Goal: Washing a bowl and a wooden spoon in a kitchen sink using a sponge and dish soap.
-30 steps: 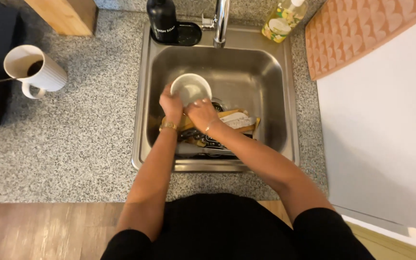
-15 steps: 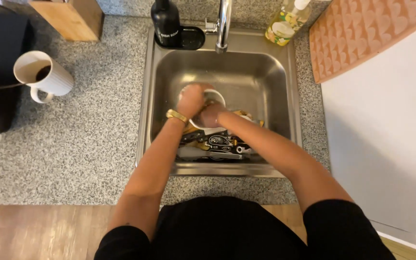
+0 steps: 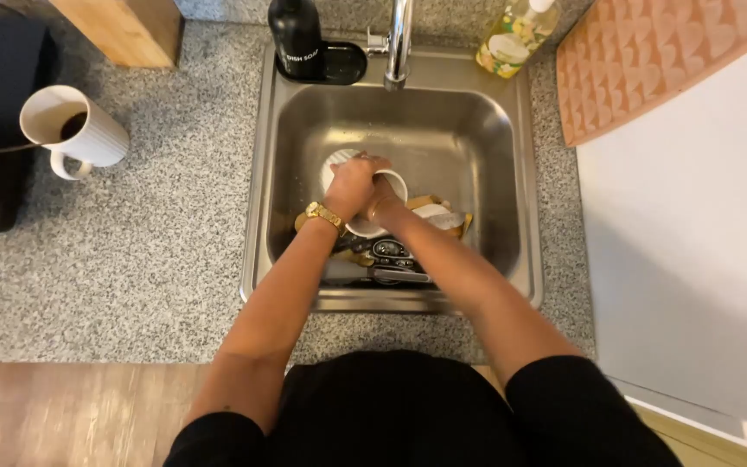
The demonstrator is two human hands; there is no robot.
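Fingers: those of the left hand (image 3: 354, 183) curl over the rim of a white bowl (image 3: 372, 201), gripping it from above; those of the right hand (image 3: 384, 201) are pressed into the bowl's side, though how far they close around it cannot be told from this angle.
Bowl: white, round, held tilted between both hands over the lower middle of the steel sink (image 3: 304, 121), above the other items lying in the basin.
Wrist: a gold watch (image 3: 324, 214) sits on the left wrist, just below the bowl.
Sink contents: a heap of dark utensils (image 3: 386, 255) and a yellow-and-white item (image 3: 443, 218) lie on the basin floor, just under and beside the hands; what each piece is cannot be made out.
Faucet: a chrome faucet (image 3: 398, 43) stands at the back edge of the sink, beyond the bowl.
Soaps: a black bottle (image 3: 295, 36) stands on a black tray (image 3: 343, 62) left of the faucet; a clear bottle of yellow liquid (image 3: 512, 36) stands to its right.
Counter: speckled grey counter (image 3: 157, 216) surrounds the sink.
Mug: a white ribbed mug (image 3: 75, 130) holding dark liquid stands well apart to the left.
Mat: a pink patterned mat (image 3: 650, 60) lies at the upper right.
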